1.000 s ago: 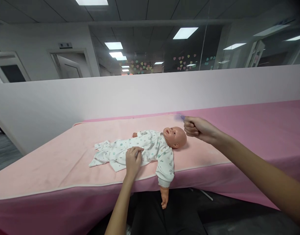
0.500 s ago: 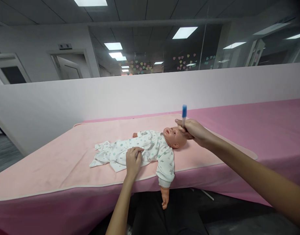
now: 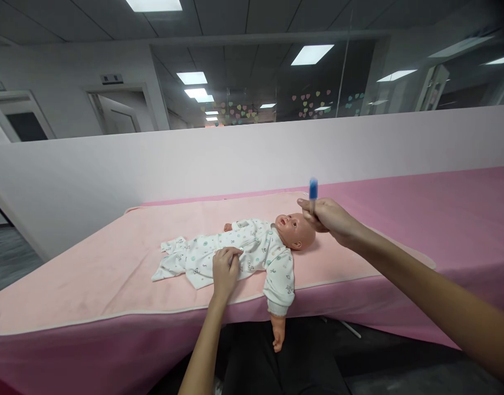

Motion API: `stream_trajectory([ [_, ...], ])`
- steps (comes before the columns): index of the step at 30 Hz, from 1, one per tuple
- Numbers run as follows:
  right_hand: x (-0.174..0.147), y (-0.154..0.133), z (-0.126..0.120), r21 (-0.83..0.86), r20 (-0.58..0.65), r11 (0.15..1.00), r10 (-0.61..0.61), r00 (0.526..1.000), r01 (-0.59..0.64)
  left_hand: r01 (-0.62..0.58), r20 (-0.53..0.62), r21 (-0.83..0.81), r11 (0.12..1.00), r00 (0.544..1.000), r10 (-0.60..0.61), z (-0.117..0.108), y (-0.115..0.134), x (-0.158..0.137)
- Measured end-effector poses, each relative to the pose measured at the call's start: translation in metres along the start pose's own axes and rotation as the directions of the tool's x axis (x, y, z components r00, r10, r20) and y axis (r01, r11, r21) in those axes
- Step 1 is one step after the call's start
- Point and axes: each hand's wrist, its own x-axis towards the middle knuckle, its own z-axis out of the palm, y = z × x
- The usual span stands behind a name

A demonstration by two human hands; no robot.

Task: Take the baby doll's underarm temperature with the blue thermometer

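Observation:
A baby doll in a white printed outfit lies on its back, head to the right. One of its arms hangs over the table's front edge. My left hand rests on the doll's belly, fingers loosely bent and holding nothing that I can see. Above the doll's head, my right hand is closed around a slim pale stick with a blue end, held upright. The stick is blurred and its lower part is hidden by my fingers, so its kind is unclear.
A peach blanket lies under the doll, over a pink table cover. Behind the table runs a low white wall with glass above it. My dark-clothed legs are below the front edge.
My right hand has shifted slightly to the right with the blue-ended stick. My left hand and the doll look the same, apart from a slight shift of the whole view.

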Motion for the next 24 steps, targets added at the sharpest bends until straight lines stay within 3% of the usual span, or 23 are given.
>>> stream_trajectory([
  [9, -0.0026, 0.004, -0.0031, -0.008, 0.007, 1.0, 0.002, 1.0, -0.002, -0.002, -0.012, 0.005, 1.0, 1.0, 0.002, 0.0002, 0.0002, -0.0003],
  [13, -0.0046, 0.0054, -0.0003, -0.184, -0.059, 0.98, -0.092, 0.994, 0.08, 0.008, -0.01, 0.011, 1.0, 1.0, -0.008, 0.0002, 0.0004, -0.0006],
  [15, -0.0046, 0.0064, 0.0014, -0.225, -0.008, 0.971, -0.089, 0.996, 0.085, 0.011, -0.004, 0.002, 1.0, 1.0, -0.011, 0.0001, 0.0004, -0.0007],
  [20, -0.0019, 0.0093, 0.0019, -0.082, 0.07, 0.997, 0.016, 0.997, -0.01, 0.01, -0.004, -0.008, 1.0, 1.0, -0.01, 0.0001, -0.0001, -0.0005],
  [24, -0.0023, 0.0092, -0.0001, -0.046, 0.054, 0.998, 0.04, 0.998, -0.037, 0.016, -0.003, -0.009, 1.0, 1.0, -0.016, 0.0003, -0.0001, -0.0005],
])
